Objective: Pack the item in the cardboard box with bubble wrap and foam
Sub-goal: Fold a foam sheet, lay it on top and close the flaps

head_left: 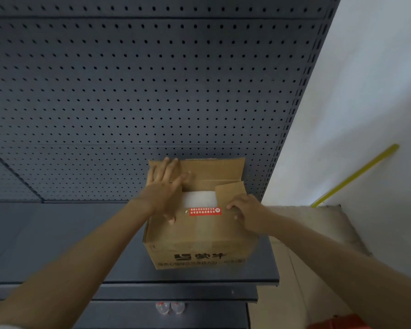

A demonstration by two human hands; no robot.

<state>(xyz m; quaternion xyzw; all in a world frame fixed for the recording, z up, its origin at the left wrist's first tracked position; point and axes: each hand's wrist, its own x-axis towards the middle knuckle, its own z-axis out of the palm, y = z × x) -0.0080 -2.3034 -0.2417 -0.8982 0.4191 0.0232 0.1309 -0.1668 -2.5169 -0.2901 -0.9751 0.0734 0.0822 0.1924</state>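
Observation:
A brown cardboard box [199, 243] with dark print and a red sticker [205, 211] stands on a dark shelf. White foam [198, 198] shows through the gap between its top flaps. My left hand [165, 186] lies flat with straight fingers on the left flap, pressing it down, thumb over the near flap. My right hand [247, 212] has curled fingers on the near flap's right edge, beside a small side flap [230, 191] that stands partly up. The far flap [211, 168] stands upright against the pegboard. The packed item and bubble wrap are hidden.
A dark pegboard wall [140, 91] rises behind the shelf [57, 245]. A white wall [377, 79] with a leaning yellow stick [356, 175] is to the right. Two clear bottles [170, 307] sit on a lower shelf. Something orange-red [337, 322] lies at the bottom right.

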